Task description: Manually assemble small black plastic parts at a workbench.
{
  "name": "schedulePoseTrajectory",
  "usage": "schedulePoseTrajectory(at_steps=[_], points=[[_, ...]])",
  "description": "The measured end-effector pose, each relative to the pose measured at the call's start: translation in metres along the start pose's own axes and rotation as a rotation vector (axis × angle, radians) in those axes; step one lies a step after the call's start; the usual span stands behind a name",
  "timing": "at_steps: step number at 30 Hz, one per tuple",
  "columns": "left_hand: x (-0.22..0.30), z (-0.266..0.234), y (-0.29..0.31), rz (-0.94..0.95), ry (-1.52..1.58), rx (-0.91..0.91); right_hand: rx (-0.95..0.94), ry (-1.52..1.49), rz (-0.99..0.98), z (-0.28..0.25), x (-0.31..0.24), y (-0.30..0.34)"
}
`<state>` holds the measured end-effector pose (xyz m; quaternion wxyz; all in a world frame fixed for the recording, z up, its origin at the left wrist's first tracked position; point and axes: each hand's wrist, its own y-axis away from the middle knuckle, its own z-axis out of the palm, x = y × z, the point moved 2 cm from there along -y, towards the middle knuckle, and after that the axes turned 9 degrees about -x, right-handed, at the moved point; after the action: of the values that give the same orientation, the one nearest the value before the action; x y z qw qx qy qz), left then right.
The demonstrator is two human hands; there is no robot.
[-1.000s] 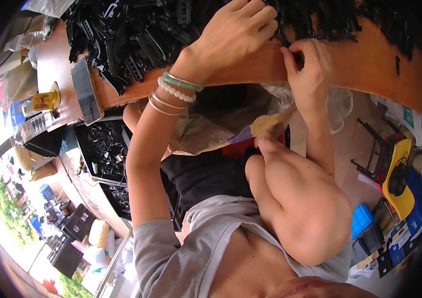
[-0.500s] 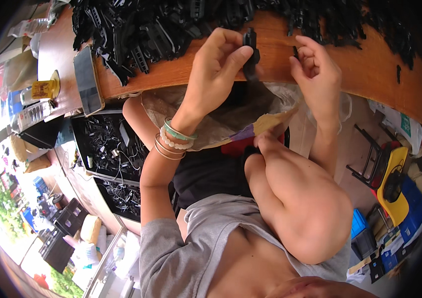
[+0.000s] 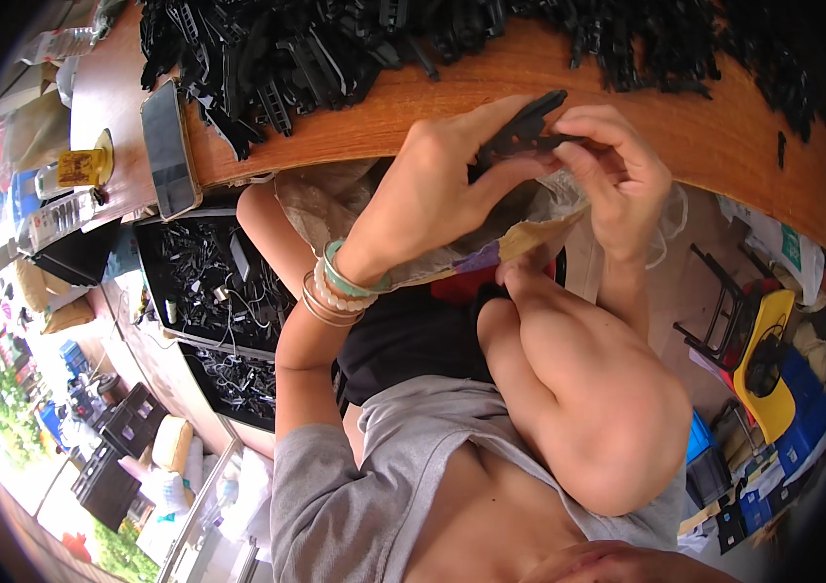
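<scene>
My left hand (image 3: 437, 185) is closed around a long black plastic part (image 3: 527, 126), which slants up to the right above the table's front edge. Bracelets circle the left wrist. At the part's right end, my right hand (image 3: 619, 175) has its thumb and fingertips pinched together, with a small black piece between them that is mostly hidden. Both hands meet over a crumpled plastic bag (image 3: 529, 236) spread open at my lap. Beyond them, a large heap of similar black plastic parts (image 3: 325, 63) covers the back of the wooden table (image 3: 520, 63).
A phone (image 3: 170, 151) lies at the table's left edge, with a yellow container (image 3: 83, 168) farther left. Below it on the left, black trays (image 3: 209, 257) hold black parts and cables. A yellow stool (image 3: 767, 389) and blue bins (image 3: 806, 428) stand on the right.
The right hand has moved left and the left hand slightly right and down, so they now meet at the black part. That part has tipped from upright to slanting.
</scene>
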<state>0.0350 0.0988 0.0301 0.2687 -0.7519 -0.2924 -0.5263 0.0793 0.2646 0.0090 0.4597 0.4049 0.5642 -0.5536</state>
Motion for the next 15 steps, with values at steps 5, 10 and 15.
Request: schedulePoseTrajectory(at_steps=[5,10,15], points=[[0.000,0.004,0.006,0.065,-0.171,0.060,0.015,-0.105,0.004,-0.004,0.007,0.008],[-0.004,0.004,0.011,0.086,-0.134,0.050,0.050,0.428,-0.178,0.002,-0.013,-0.003],[0.001,0.007,0.016,0.107,-0.173,0.025,-0.067,0.384,-0.078,0.002,-0.006,0.004]])
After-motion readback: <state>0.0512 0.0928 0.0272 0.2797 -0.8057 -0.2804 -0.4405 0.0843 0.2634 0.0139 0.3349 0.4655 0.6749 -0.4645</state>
